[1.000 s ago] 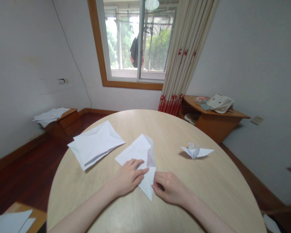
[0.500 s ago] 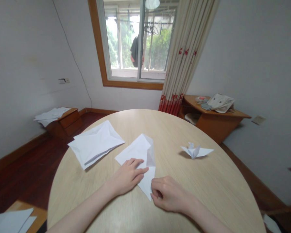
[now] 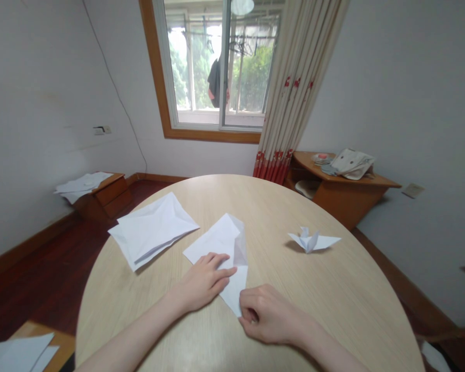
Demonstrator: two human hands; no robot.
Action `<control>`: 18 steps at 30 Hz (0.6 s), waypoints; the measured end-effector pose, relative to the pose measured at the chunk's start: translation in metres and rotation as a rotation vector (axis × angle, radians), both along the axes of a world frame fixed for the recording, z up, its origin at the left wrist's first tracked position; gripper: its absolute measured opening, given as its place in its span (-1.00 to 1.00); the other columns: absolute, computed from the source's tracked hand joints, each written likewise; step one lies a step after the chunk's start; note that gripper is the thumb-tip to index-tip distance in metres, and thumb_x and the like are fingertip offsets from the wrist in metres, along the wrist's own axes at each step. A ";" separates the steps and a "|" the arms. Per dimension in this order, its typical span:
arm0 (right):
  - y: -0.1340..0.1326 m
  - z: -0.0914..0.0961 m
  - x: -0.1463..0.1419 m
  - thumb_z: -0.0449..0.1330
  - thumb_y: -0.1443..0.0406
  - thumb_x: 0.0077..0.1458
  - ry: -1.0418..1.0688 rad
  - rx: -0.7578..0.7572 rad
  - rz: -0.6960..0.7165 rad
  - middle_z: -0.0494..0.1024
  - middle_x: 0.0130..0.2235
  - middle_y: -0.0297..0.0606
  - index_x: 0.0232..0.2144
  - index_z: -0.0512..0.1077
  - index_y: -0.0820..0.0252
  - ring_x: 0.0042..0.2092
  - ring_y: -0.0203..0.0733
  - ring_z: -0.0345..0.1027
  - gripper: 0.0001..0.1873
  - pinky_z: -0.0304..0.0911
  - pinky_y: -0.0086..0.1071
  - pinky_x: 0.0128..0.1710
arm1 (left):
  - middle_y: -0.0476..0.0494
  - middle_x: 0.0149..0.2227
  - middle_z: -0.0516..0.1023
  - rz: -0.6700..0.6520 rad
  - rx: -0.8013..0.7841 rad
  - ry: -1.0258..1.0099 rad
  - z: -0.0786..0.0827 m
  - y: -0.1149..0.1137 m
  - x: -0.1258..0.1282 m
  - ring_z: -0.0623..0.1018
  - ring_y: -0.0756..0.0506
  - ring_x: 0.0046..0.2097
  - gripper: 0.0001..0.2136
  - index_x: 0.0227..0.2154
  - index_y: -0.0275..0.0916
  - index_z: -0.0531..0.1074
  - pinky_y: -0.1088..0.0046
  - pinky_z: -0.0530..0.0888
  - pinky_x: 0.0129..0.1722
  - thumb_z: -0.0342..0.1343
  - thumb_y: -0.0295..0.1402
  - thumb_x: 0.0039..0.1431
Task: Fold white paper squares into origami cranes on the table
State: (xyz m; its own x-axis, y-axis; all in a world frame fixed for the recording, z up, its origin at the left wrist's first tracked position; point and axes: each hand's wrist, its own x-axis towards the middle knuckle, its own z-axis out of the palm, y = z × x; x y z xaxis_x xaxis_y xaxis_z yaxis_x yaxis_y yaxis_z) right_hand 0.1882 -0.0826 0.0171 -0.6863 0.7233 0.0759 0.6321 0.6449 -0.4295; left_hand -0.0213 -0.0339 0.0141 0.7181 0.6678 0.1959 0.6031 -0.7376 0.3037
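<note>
Right hand (image 3: 265,314) is drawing back down the table, and that's the change to watch: it has slid lower beside the near tip of the folded white paper sheet (image 3: 217,243), its fingers curling in and bunching at the paper's lower edge. Is it pinching the sheet or only brushing it? From this view, I can't tell. Left hand (image 3: 203,281) is staying put, lying open and nearly flat with its fingers stretched across the sheet, pressing down rather than closing on anything. The sheet is lying mid-table on the round wood-grain table (image 3: 294,289), its near point running down between the two hands and a thin, translucent flap standing along its right side. Off to the left, a pile of creased white paper (image 3: 151,230) is resting well apart from the hands, while a small folded paper bird (image 3: 310,241) is sitting out to the right. Beyond the table, loose paper (image 3: 83,181) is lying on a low wooden cabinet (image 3: 108,196), and a cloth bag (image 3: 352,164) is sitting on a wooden corner desk (image 3: 343,201).
</note>
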 end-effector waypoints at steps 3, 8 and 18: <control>0.003 0.000 0.003 0.14 0.44 -0.10 0.074 -0.041 -0.046 0.30 -0.56 -0.45 -0.63 0.20 0.17 -0.51 -0.37 0.14 -0.81 0.00 -0.50 -0.49 | -0.17 0.14 0.31 -0.004 0.020 0.002 -0.001 0.000 0.000 0.31 -0.21 0.10 -0.69 0.09 -0.06 0.35 0.14 0.34 0.05 -0.08 -0.35 0.34; 0.009 0.003 0.008 0.08 0.38 0.06 0.226 -0.005 -0.095 0.29 -0.54 -0.43 -0.59 0.18 0.16 -0.51 -0.35 0.14 -0.78 0.03 -0.49 -0.49 | -0.20 0.13 0.33 -0.005 0.047 -0.005 -0.002 0.000 0.001 0.31 -0.22 0.11 -0.70 0.07 -0.10 0.38 0.14 0.34 0.08 -0.07 -0.29 0.34; 0.019 0.002 0.012 -0.05 0.36 0.27 0.297 0.314 -0.132 0.48 -0.30 -0.19 -0.29 0.33 0.18 -0.24 -0.15 0.32 -0.84 0.25 -0.29 -0.25 | -0.33 0.22 0.26 0.053 -0.041 -0.030 -0.010 -0.008 0.010 0.17 -0.31 0.27 -0.44 0.07 -0.26 0.28 -0.03 0.06 0.26 0.13 0.01 0.12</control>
State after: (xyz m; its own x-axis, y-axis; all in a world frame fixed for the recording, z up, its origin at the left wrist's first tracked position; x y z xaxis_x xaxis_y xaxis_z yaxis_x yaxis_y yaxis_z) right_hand 0.2000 -0.0639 0.0187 -0.5048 0.7136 0.4857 0.5966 0.6951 -0.4012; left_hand -0.0116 -0.0422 0.0043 0.6756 0.7127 0.1888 0.6312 -0.6914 0.3514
